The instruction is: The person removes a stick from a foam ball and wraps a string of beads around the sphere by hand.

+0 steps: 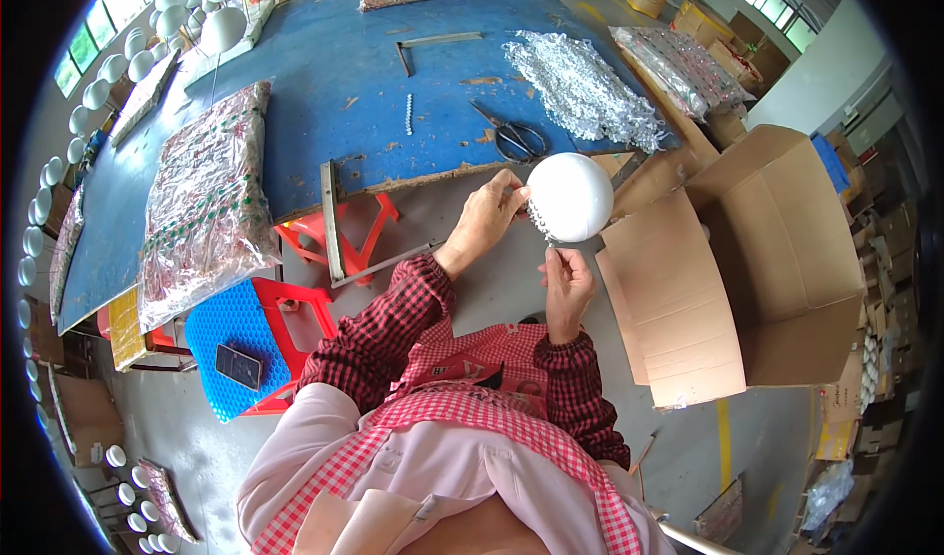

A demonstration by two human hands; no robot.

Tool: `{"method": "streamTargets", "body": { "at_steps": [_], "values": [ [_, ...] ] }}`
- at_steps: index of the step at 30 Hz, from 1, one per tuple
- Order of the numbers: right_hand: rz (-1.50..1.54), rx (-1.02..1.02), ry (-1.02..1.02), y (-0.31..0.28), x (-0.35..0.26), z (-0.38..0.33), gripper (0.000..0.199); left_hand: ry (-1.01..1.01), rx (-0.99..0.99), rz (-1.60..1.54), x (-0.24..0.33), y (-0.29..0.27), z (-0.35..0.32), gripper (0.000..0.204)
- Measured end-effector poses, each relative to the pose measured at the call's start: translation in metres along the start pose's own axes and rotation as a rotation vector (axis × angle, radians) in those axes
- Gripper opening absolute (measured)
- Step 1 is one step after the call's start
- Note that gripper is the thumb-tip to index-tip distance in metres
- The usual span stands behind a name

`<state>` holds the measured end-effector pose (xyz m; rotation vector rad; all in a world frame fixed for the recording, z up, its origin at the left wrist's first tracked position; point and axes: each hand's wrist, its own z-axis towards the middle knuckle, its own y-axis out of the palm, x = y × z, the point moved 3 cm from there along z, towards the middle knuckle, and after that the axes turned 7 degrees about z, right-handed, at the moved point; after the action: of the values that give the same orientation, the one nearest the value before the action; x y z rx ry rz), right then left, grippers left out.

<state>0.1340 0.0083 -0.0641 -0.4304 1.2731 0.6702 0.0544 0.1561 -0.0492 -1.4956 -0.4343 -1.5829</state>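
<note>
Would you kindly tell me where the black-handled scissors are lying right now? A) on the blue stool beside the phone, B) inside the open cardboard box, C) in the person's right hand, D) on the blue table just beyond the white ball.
D: the scissors lie flat on the blue table, just beyond the white ball, which the left hand touches; neither hand holds them.

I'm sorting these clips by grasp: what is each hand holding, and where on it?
The left hand steadies the white ball at its left side. The right hand pinches something thin below the ball; too small to tell.
</note>
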Motion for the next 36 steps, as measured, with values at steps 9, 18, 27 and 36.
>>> {"method": "streamTargets", "body": {
  "at_steps": [9, 18, 27, 36],
  "values": [
    [-0.006, -0.03, 0.072, 0.001, 0.001, 0.003, 0.017, 0.036, -0.082, -0.024, 0.002, -0.002, 0.0, 0.042],
    [-0.103, -0.219, 0.263, -0.012, 0.016, -0.006, 0.018, -0.128, -0.117, 0.012, -0.007, -0.008, 0.007, 0.052],
    [-0.037, -0.144, 0.17, -0.016, 0.002, -0.016, 0.017, 0.083, 0.027, -0.075, -0.002, -0.004, 0.0, 0.034],
    [0.001, -0.093, 0.0, -0.006, -0.037, -0.011, 0.019, -0.008, -0.014, -0.018, -0.013, -0.004, 0.007, 0.04]
  ]
}}
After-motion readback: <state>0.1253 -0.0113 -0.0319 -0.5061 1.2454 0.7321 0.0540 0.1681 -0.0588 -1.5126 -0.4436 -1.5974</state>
